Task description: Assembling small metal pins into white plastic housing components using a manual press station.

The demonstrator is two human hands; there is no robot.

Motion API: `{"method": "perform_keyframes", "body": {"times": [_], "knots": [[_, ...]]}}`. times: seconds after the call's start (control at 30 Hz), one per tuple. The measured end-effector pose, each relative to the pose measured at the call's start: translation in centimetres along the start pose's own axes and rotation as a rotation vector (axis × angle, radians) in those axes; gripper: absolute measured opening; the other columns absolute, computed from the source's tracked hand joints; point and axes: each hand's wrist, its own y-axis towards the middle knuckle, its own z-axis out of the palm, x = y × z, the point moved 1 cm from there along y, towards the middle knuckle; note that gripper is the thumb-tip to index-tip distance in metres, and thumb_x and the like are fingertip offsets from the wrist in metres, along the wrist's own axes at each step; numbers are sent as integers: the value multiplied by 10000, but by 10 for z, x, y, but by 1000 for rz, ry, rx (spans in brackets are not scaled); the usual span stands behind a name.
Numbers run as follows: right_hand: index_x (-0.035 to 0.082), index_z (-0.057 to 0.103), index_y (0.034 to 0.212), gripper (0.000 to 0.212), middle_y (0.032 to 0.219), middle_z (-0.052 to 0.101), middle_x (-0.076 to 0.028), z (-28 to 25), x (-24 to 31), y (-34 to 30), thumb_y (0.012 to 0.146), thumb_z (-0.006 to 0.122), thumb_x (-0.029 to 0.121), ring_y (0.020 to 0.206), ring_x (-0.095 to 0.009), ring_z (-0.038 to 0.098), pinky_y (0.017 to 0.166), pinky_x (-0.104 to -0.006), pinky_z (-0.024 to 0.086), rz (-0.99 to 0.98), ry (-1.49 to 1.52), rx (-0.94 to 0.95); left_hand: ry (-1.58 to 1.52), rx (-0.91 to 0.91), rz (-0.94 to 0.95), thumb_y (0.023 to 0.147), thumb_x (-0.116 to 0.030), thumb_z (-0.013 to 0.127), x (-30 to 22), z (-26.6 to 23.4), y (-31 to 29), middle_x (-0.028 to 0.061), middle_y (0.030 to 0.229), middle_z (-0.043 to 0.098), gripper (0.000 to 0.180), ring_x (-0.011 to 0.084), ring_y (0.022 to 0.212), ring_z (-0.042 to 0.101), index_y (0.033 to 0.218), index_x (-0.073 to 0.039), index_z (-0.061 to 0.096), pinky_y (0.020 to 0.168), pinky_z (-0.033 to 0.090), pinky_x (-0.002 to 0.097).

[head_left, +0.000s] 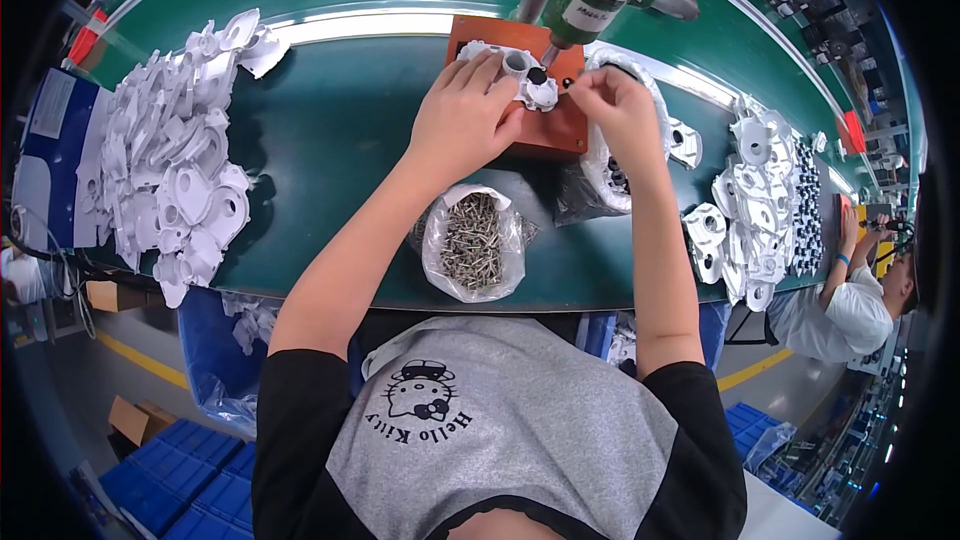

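A white moulded plastic housing (pixel 516 62) with round openings lies on an orange-red fixture block (pixel 520 136). My left hand (pixel 466 112) grips its left side, fingers over the top and thumb at the near edge. A black round piece (pixel 537 76) sits on the housing. Just right of it, my right hand (pixel 618 106) pinches a small part with a round black end (pixel 568 83) between thumb and forefinger; the rest of that part is too small to make out. The tip of a green press (pixel 560 40) hangs right above the fixture block.
Metal pins (pixel 472 243) fill an open plastic bag near the front edge. Another clear bag (pixel 598 180) holds dark parts. White housings pile up left (pixel 180 155) and right (pixel 750 195), beside rows of black pieces (pixel 807 210). A co-worker (pixel 850 310) sits far right.
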Motion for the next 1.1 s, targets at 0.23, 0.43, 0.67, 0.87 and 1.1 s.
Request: {"method": "perform_keyframes", "body": {"times": [0.23,0.43,0.67,0.87,1.1], "knots": [[-47,636,927,186,855,661,-57,10,-17,33,822,649,105,795,-99,601,747,-228,462,-16,-16,72,-11,-7,-15,773,-200,641,0,1,-1,175,1195,580,219,336,1163,533,919,-51,577,1012,399,463],[-50,640,900,164,831,657,-50,12,-12,35,813,650,88,770,-90,595,731,-221,462,-5,-64,99,2,-73,20,750,-181,641,-2,-1,2,210,1103,624,203,337,1078,589,865,-30,571,970,438,437],[-46,622,920,170,843,641,-40,14,-7,35,818,651,87,784,-77,572,745,-206,444,3,38,131,-2,-61,20,753,-182,635,0,0,1,216,1107,619,210,340,1083,583,876,-26,568,975,432,434],[-35,606,902,187,816,612,-16,15,-16,37,813,695,103,745,-64,530,691,-208,420,9,84,144,-11,-55,18,754,-182,635,-1,0,2,217,1112,617,210,340,1086,581,883,-28,572,976,431,436],[-24,593,860,205,774,576,14,16,-12,33,802,729,119,712,-56,498,644,-205,396,-6,-29,117,4,-63,18,752,-183,637,0,1,1,209,1111,617,214,338,1081,585,891,-31,579,970,437,439]]}}
